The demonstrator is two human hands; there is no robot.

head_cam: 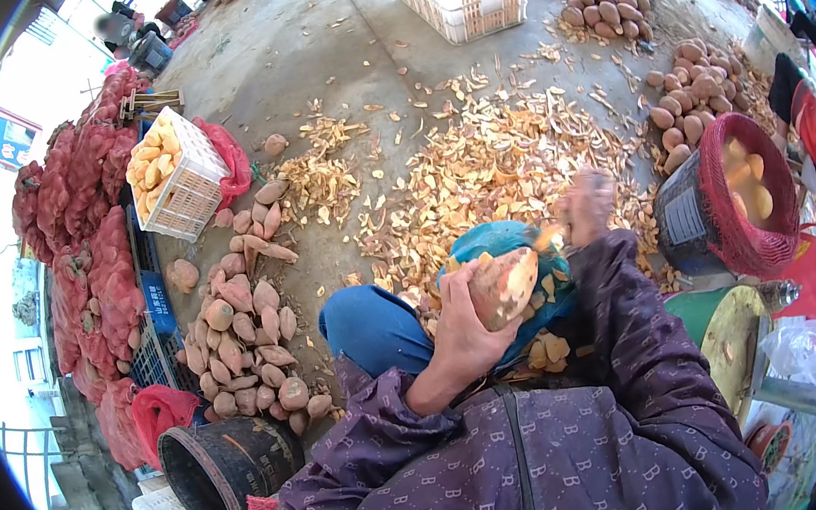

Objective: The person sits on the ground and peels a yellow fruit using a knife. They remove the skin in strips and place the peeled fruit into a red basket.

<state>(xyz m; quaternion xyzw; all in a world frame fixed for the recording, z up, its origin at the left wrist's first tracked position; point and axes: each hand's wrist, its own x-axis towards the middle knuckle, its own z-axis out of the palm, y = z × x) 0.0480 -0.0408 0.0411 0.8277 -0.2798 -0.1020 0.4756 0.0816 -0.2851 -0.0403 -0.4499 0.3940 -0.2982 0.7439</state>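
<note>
My left hand (463, 339) is closed around a large, partly peeled sweet potato (503, 285), held over my lap above a teal cloth (500, 237). Pale flesh shows on its right side, and reddish skin covers the rest. Just to the right, my right hand (589, 205) is raised and blurred by motion, with its fingers curled. An orange blur lies between it and the sweet potato; whether the hand grips a tool cannot be made out. Peelings (510, 160) lie in a wide heap on the floor before my knees, and some rest on the cloth.
Unpeeled sweet potatoes (240, 334) lie at left, beside a black bucket (232, 464) and red mesh sacks (91, 291). White crates (186, 193) of peeled ones stand at left and far ahead. A bucket with red netting (718, 197) holds peeled ones in water at right.
</note>
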